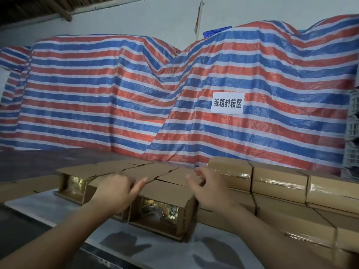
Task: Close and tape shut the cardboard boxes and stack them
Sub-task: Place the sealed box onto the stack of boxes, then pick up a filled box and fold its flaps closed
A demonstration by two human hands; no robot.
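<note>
An open-ended cardboard box [167, 193] lies on its side on the white table sheet [48, 206], with shiny packets showing inside its near end. My left hand [116, 191] rests on the box's top left edge, forefinger stretched along a flap. My right hand [207, 191] hovers over the top right corner with fingers loosely curled, holding nothing. A second open box [77, 183] lies further left. Several taped boxes [279, 181] are stacked at the right.
A red, blue and white striped tarpaulin [174, 94] covers a large pile behind the table, with a white paper sign [227, 103] on it. Flat cardboard [23, 185] lies at the far left. Dark floor shows beyond the boxes.
</note>
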